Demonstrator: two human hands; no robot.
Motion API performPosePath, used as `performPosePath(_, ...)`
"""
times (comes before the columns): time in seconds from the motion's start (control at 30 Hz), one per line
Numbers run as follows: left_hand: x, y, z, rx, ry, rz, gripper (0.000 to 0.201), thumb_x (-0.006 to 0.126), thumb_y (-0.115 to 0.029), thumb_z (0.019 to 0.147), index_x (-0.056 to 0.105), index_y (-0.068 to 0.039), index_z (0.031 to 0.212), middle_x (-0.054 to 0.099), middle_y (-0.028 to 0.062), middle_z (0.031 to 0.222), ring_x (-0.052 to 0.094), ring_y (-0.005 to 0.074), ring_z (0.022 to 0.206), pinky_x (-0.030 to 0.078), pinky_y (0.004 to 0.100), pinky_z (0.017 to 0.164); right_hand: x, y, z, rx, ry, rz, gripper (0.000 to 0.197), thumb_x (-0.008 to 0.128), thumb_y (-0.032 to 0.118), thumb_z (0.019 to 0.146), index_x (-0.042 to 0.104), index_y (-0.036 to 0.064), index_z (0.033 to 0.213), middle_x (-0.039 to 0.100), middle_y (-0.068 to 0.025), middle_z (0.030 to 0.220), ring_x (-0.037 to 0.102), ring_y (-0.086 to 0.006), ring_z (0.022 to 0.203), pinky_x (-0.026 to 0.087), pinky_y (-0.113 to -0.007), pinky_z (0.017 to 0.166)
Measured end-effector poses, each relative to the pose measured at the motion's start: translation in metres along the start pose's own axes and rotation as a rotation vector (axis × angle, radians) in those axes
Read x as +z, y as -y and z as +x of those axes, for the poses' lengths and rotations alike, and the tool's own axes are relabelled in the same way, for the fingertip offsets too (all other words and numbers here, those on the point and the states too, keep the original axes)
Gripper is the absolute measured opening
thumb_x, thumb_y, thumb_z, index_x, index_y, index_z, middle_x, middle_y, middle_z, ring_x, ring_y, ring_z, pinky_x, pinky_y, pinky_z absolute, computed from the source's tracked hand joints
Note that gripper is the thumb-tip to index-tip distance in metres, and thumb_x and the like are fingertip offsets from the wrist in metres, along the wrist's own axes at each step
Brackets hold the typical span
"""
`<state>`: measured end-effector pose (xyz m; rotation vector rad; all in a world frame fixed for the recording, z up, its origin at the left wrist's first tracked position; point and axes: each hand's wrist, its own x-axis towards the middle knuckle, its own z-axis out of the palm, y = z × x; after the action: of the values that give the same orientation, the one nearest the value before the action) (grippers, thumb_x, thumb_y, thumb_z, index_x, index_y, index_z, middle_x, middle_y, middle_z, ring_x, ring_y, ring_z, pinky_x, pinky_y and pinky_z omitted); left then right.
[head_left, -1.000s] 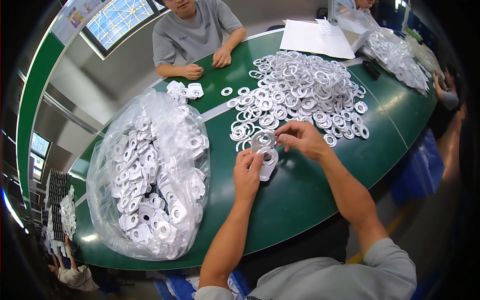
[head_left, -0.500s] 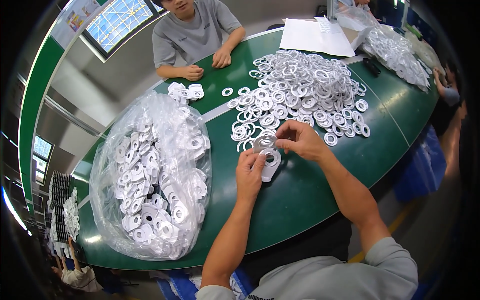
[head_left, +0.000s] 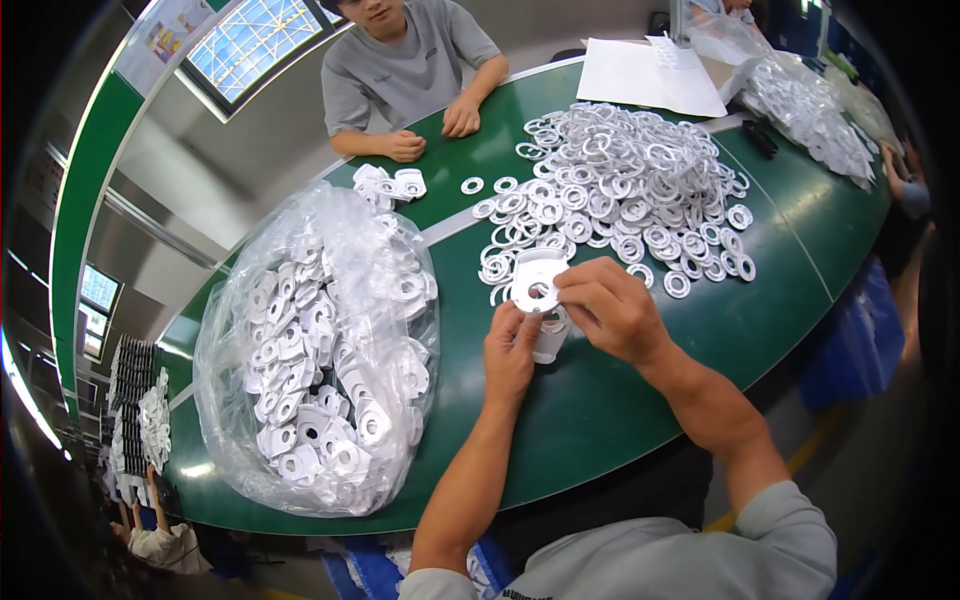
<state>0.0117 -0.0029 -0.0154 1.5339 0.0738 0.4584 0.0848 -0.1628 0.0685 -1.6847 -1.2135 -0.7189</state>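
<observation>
- Plastic, clear and crumpled, makes up the large bag [head_left: 215,400] at the left of the frame; it is heaped with white parts [head_left: 318,320] that have round holes, and folds of film blur those along its right side
- At the upper right, another clear bag [head_left: 728,42] lies on the table, packed with small white pieces [head_left: 805,115] too blurred to tell apart
- Near the middle of the frame, the upper white piece [head_left: 523,287], flat with a round hole, overlaps the lower white piece [head_left: 550,346] and hides part of it
- The left hand [head_left: 512,355] grips the lower white piece between thumb and fingers; whether it also clasps the upper one, I cannot tell
- The right hand [head_left: 622,312] pinches the right edge of the upper white piece
- Just beyond the hands, a pile of white rings [head_left: 640,165] spreads across the green table [head_left: 640,420]
- At the top, a person [head_left: 410,65] rests both forearms on the table behind a small white cluster [head_left: 410,183]; white sheets [head_left: 650,85] lie farther right
</observation>
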Motion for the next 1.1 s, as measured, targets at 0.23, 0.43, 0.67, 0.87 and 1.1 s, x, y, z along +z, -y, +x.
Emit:
performPosePath(0.23,-0.002,0.012,-0.003,0.012,-0.005,-0.033,0.029,0.057,-0.017,0.097,0.059,-0.003,0.123,0.065,0.0010,0.104,0.057,0.0080,0.090,0.046,0.0234,0.079,0.000,0.008,0.001,-0.163,-0.053,-0.077,0.032,0.073,-0.011,0.063,0.058,0.0028,0.087,0.064,-0.0093,0.096,0.064,-0.0271,0.082,0.054,-0.033,0.065)
performPosePath(0.43,0.004,-0.003,-0.005,-0.076,-0.009,-0.194,0.024,0.060,-0.019,0.096,0.062,0.001,0.109,0.061,0.0029,0.099,0.057,0.0098,0.086,0.045,0.0234,0.076,0.002,0.009,-0.001,-0.172,-0.080,-0.051,0.034,0.073,-0.012,0.062,0.058,0.0028,0.089,0.064,-0.0099,0.098,0.064,-0.0279,0.084,0.054,-0.034,0.068)
performPosePath(0.67,-0.014,-0.015,-0.003,0.103,-0.051,-0.111,0.019,0.062,-0.015,0.094,0.055,0.000,0.104,0.061,0.0019,0.093,0.056,0.0079,0.081,0.046,0.0219,0.074,0.005,0.009,-0.001,-0.129,-0.081,-0.011,0.035,0.070,-0.015,0.062,0.058,0.0030,0.089,0.064,-0.0102,0.097,0.064,-0.0278,0.084,0.054,-0.033,0.070)
performPosePath(0.87,-0.021,-0.012,-0.003,0.177,-0.043,0.010,0.018,0.063,-0.009,0.092,0.056,0.002,0.104,0.061,0.0036,0.093,0.057,0.0096,0.082,0.046,0.0225,0.075,0.004,0.007,-0.002,-0.003,-0.090,0.109,0.030,0.069,-0.015,0.067,0.059,0.0020,0.090,0.064,-0.0106,0.097,0.065,-0.0250,0.083,0.054,-0.031,0.071)
performPosePath(1.1,-0.024,-0.054,-0.031,-0.122,-0.254,0.108,0.022,0.057,-0.007,0.093,0.057,0.005,0.111,0.064,0.0079,0.100,0.060,0.0119,0.089,0.048,0.0245,0.079,0.005,-0.026,-0.022,0.909,-0.117,0.891,0.016,0.066,-0.003,0.083,0.056,-0.0045,0.096,0.064,-0.0106,0.090,0.067,-0.0163,0.073,0.056,-0.027,0.065)
